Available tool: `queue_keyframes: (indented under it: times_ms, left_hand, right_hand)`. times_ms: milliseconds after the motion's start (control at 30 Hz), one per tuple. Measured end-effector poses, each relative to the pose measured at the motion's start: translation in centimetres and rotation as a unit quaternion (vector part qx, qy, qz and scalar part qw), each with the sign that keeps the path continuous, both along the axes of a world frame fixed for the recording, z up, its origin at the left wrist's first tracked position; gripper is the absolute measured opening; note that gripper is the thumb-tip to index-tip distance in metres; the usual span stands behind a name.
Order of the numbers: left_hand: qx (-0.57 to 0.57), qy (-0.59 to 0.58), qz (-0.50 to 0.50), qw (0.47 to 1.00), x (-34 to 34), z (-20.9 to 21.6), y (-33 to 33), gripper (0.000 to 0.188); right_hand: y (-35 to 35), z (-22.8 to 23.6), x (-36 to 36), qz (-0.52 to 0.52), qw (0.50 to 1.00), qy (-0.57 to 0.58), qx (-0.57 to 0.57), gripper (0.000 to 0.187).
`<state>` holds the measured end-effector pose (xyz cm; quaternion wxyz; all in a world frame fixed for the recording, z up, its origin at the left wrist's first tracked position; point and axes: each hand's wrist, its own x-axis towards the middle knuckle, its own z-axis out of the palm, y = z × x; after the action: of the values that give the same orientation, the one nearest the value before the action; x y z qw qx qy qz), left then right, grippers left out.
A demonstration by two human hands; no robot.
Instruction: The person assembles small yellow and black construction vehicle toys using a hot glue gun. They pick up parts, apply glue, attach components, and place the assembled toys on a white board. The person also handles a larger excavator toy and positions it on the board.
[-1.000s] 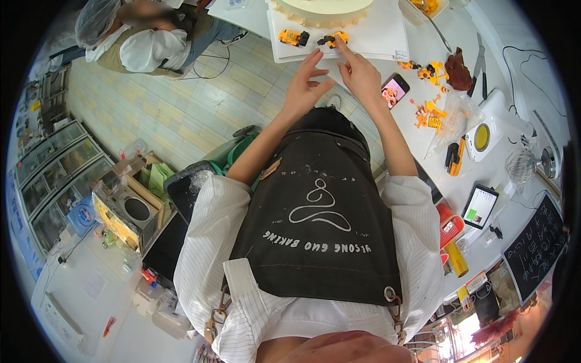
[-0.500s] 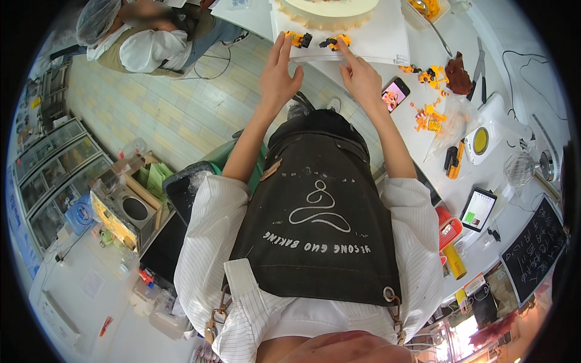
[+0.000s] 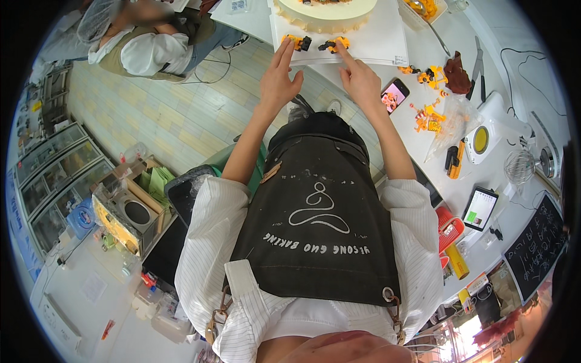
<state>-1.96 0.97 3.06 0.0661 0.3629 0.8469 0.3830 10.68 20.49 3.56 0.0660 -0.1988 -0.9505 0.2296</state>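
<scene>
Yellow and black plastic make up the two small toy vehicles under your hands: the left toy vehicle point(image 3: 299, 43) and the right toy vehicle point(image 3: 334, 45). Both sit on the white, flat cake board point(image 3: 381, 45), just on your side of the round, cream-coloured cake point(image 3: 327, 19), with their black parts facing each other across a gap. Your left hand point(image 3: 278, 83) reaches toward the cake with its index and middle fingers lying together and their tips at the left toy vehicle; the thumb stands well away, so that grip is spread and pinches nothing. Your right hand point(image 3: 362, 86) sets its extended index fingertip on the right toy vehicle, with the thumb apart, so this grip is spread too.

To the right of the cake and nearer you, the white tabletop point(image 3: 426, 154) carries a black smartphone with a lit pink screen point(image 3: 394, 95), more orange-yellow toy pieces point(image 3: 431, 77) and a crumpled, clear plastic bag point(image 3: 460, 124). Right of the cake, close to its board, lies a crumpled, dark brown piece point(image 3: 458, 74); its material you cannot tell.
</scene>
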Motion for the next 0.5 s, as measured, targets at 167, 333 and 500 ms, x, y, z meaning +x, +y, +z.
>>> queue_keyframes:
  times_ms: [167,333,500]
  left_hand:
    - [-0.005,0.009,-0.006,1.000,0.0,0.1,-0.1,0.079]
    - [0.091,-0.106,0.038,0.989,0.7,0.0,-0.2,0.069]
    - [0.173,-0.228,0.190,0.939,1.3,-3.7,-2.8,0.062]
  right_hand:
    - [0.0,-0.1,0.0,-0.003,1.000,0.007,0.003,0.073]
    - [-0.3,0.1,0.7,-0.044,0.996,0.062,-0.044,0.064]
    - [-0.8,-0.6,3.2,-0.121,0.975,0.142,-0.118,0.043]
